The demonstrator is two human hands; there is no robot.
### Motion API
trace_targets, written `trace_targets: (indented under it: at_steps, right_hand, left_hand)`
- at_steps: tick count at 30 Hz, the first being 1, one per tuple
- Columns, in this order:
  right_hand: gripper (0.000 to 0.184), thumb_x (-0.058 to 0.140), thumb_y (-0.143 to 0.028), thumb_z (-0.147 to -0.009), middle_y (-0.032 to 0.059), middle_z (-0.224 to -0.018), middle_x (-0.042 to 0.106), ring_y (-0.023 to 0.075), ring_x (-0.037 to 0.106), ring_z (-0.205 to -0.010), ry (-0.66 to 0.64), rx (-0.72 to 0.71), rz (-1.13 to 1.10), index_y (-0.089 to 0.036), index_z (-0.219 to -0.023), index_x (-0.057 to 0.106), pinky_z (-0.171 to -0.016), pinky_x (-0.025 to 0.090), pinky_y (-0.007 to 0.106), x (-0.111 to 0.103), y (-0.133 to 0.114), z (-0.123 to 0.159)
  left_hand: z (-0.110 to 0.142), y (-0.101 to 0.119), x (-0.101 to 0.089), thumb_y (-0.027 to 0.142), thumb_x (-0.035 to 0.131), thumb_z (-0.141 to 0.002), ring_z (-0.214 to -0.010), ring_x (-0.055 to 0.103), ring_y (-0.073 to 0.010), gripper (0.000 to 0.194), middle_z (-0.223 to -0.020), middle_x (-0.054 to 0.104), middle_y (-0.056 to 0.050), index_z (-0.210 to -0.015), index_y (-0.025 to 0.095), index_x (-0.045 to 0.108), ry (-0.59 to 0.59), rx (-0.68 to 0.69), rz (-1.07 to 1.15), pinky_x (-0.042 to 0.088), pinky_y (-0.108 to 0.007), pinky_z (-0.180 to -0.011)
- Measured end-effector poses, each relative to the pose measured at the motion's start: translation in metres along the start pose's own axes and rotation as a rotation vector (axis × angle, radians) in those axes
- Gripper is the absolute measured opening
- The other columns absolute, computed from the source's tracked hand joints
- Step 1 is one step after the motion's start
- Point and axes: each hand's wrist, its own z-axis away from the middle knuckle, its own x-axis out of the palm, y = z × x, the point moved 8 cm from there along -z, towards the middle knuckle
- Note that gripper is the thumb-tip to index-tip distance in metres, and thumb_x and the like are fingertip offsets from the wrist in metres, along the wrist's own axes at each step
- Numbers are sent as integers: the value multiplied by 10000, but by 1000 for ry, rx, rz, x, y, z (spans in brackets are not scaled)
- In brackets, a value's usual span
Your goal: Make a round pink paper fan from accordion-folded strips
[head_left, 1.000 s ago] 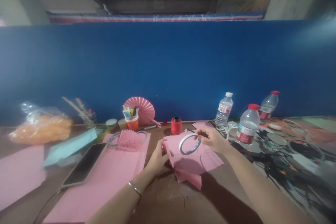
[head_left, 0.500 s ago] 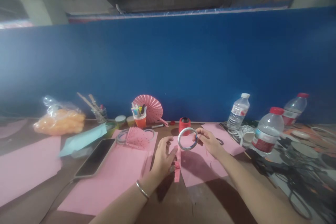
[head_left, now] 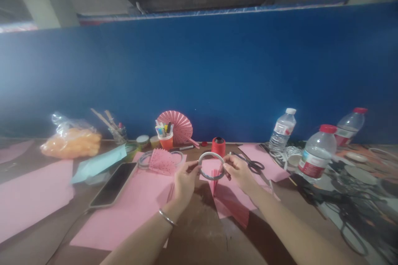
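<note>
Holding step: left hand (head_left: 184,182) and right hand (head_left: 240,172) pinch ring (head_left: 211,178) at opposite sides, above pink paper (head_left: 231,192); shifting it calls for even grips.

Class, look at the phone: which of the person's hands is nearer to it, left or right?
Left. The left hand is right of the phone, across pink paper, holding the ring's near side. The right hand is farther right, at the ring's opposite side.

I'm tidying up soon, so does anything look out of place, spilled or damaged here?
The right side looks messy: a dark tangle, seemingly cords, sprawls among loose clutter near the front bottle. I see no spill, and the visible part of the held ring looks unbroken.
</note>
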Motion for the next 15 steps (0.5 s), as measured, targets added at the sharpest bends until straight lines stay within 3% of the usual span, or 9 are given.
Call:
trace_targets:
  at_steps: [6,12,15]
  right_hand:
    - [95,433,-186,-714,9,-671,617,80,470,-457,49,13,-16,-171,-773,505,-419,392,203,5,5,4]
    - [99,443,-202,-716,19,-664,615,84,471,-450,96,17,26,-166,-781,509,-418,404,207,-3,6,3]
    - [86,452,-224,-720,18,-653,607,80,459,-434,142,25,43,-168,-756,507,-399,390,201,-11,7,0]
  left_hand:
    - [-5,-1,-4,265,606,-676,-569,573,-149,129,-645,648,-16,-754,184,670,8,-24,-19,437,-254,-572]
    - [-13,-11,-10,234,621,-652,-567,560,-148,102,-596,623,-4,-735,181,648,17,-17,-15,430,-254,-588]
    - [-19,-15,-19,217,595,-675,-669,580,-156,146,-709,642,-21,-811,186,636,49,6,-20,437,-273,-688]
